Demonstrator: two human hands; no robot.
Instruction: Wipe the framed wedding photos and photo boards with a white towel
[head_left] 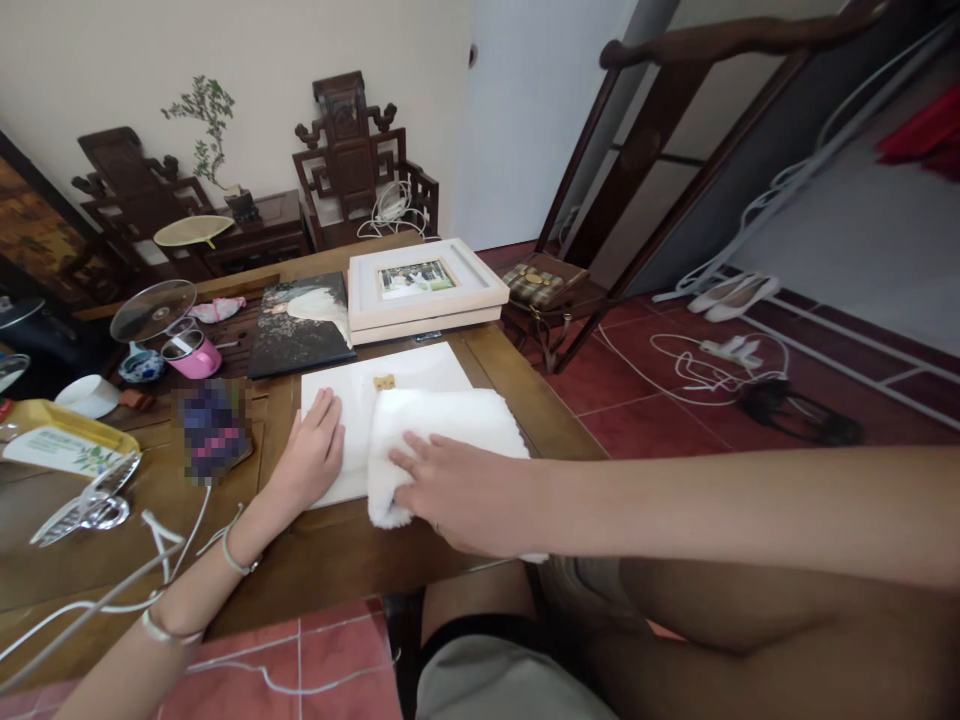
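Note:
A white flat board, the back of a picture frame [390, 375], lies face down on the wooden table [337, 555]. My left hand [311, 455] rests flat on its left edge, fingers stretched out. My right hand [450, 490] lies palm down on a white fluffy cloth [450, 425] spread over the board's right half, fingers extended and pressing the cloth. A small brass hanger [384, 381] shows on the board just above the cloth.
Behind the board sit a stacked white framed photo [420, 280] and a dark photo print [300, 320]. A pink cup [191, 355], small fan [152, 310], yellow tray [60, 425] and white cables [161, 545] lie left. Chairs stand behind; a power strip [731, 350] is on the red floor.

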